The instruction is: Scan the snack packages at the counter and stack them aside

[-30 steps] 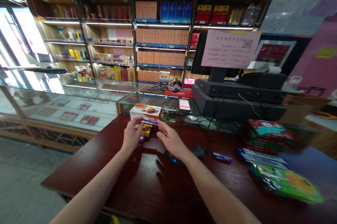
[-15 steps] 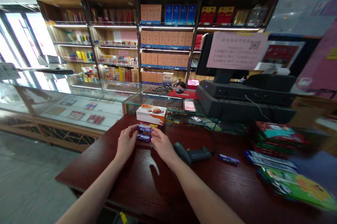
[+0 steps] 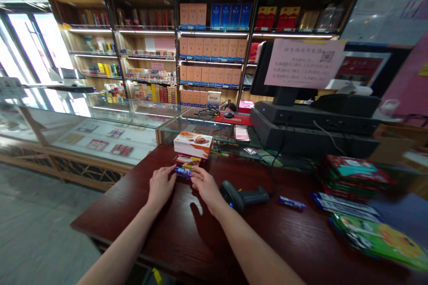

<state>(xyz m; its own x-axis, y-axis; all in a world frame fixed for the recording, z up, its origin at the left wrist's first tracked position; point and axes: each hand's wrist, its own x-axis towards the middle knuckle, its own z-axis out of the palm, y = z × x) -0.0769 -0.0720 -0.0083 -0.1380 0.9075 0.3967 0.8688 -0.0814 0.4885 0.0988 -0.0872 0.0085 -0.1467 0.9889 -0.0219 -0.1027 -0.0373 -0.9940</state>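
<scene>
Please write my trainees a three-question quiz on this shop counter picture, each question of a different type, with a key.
1. True or false: the left hand and the right hand have fingers at opposite ends of the same purple pack.
2. Which lies just to the right of the right hand? A) green packet B) handheld scanner C) white-and-orange box
3. Fill in: a pink sheet hangs on the ____.

Key: 1 true; 2 B; 3 monitor.

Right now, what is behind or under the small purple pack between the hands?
Behind the small purple pack lies a flat red-and-yellow packet, then a white-and-orange cardboard box. The area under the purple pack is hidden.
</scene>
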